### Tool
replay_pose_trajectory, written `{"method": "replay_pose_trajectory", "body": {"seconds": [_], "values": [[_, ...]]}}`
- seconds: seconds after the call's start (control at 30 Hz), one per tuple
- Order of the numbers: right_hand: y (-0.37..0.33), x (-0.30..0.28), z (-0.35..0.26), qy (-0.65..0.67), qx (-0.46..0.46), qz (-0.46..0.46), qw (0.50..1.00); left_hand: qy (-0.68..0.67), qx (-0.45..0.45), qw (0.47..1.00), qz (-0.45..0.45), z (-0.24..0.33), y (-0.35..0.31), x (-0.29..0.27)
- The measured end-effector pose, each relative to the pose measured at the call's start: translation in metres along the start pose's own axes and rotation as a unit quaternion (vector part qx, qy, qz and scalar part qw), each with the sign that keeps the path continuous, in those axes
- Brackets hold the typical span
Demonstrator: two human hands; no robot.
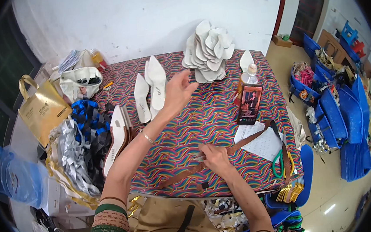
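Observation:
My left hand (pixel 180 90) is raised over the middle of the table, thumb and fingers apart, with nothing seen in it. Beyond it stands a tall fanned pile of white shoe insoles (pixel 208 48). Just left of that hand lie more pointed white insoles (pixel 158 85), partly overlapping. My right hand (pixel 215 157) is closed low over a long brown strip (pixel 179 177) that crosses the table aslant. A small pale pointed thing (pixel 197 158) sticks out at its fingertips; its kind is unclear. A stack of brown-edged insoles (pixel 116 136) sits by my left forearm.
A phone (pixel 250 104) leans upright against a clear bottle (pixel 249 74), with white paper (pixel 259 140) before it. Green and yellow loops (pixel 278 164) lie at the right edge. Ribbon bundles (pixel 72 140) and a gold bag (pixel 43 107) crowd the left. Blue bins (pixel 331 109) stand right.

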State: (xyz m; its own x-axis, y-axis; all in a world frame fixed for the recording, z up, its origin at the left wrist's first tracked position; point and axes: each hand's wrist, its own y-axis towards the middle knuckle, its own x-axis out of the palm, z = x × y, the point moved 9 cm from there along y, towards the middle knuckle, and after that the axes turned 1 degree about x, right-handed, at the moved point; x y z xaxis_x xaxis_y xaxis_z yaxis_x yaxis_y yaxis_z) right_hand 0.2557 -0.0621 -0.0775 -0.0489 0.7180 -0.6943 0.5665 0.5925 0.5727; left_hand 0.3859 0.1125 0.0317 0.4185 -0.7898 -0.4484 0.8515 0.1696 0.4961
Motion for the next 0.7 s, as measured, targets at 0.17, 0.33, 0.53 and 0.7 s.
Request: {"method": "replay_pose_trajectory", "body": {"seconds": [0.17,0.33,0.53,0.7], "values": [[-0.003,-0.011,0.019,0.036,0.027,0.012,0.999,0.149,0.179,0.972,0.008,0.041,0.071,0.057],[0.004,-0.005,0.014,0.037,0.02,0.009,0.999,0.282,0.249,0.927,-0.004,0.051,0.122,0.1],[0.004,-0.003,0.019,0.037,0.03,0.005,0.999,0.439,0.195,0.865,-0.142,0.007,0.157,0.145],[0.009,-0.006,0.016,0.026,0.03,-0.016,0.999,0.349,0.275,0.886,-0.138,0.009,0.172,0.124]]}}
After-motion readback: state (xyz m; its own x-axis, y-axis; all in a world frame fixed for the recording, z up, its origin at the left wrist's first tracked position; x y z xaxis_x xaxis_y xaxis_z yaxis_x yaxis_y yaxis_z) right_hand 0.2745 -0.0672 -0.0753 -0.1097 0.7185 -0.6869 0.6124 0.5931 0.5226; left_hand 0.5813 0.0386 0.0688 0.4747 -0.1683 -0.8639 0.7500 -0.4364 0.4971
